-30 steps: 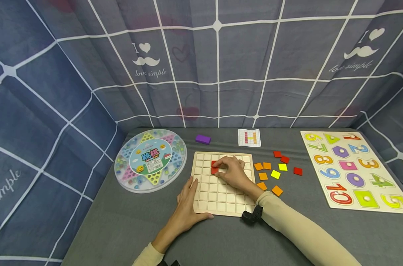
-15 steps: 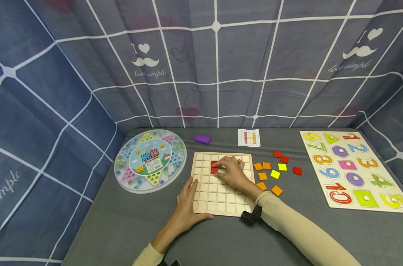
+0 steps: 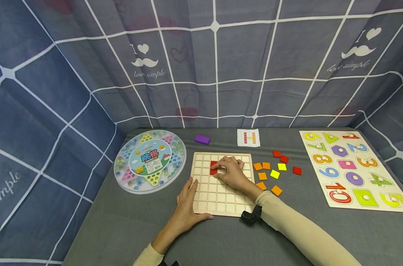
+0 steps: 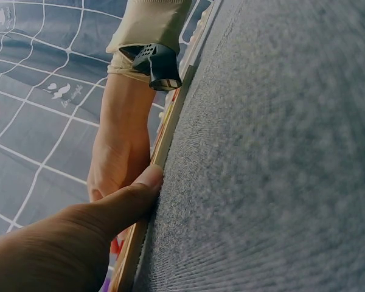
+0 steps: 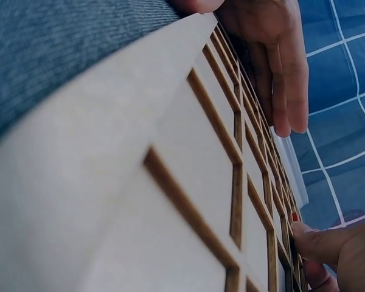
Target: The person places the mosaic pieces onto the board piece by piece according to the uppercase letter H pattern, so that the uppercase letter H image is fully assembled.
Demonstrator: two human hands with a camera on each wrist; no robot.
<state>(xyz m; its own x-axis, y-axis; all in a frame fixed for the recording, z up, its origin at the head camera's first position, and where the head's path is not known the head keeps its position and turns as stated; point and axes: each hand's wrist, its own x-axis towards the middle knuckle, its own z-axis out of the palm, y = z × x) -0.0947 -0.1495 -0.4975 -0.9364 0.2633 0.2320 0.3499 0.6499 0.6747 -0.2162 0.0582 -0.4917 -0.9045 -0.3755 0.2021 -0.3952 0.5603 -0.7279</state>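
Note:
A pale wooden grid board [image 3: 206, 195] lies flat on the grey cloth. My left hand [image 3: 185, 210] rests along its left side, fingers straight and thumb against the front edge. My right hand [image 3: 233, 171] reaches over the board from the right. Its thumb and index finger pinch a red square tile [image 3: 213, 171] in the upper left part of the grid; red shows over about two cells there, partly covered by the fingers. In the right wrist view the thumb [image 5: 322, 243] touches the board beside a sliver of red. The left wrist view shows the left thumb [image 4: 137, 194] on the board's edge.
Loose orange [image 3: 263, 176], yellow [image 3: 274, 174] and red tiles [image 3: 297, 170] lie right of the board. Behind it are a purple block [image 3: 202, 139] and a pattern card [image 3: 249, 137]. A round marble game box [image 3: 149, 161] lies left, a number puzzle board [image 3: 354, 170] far right.
Both hands stay in nearly the same place, the right fingers still at the red tile. The whole head view shifts very slightly.

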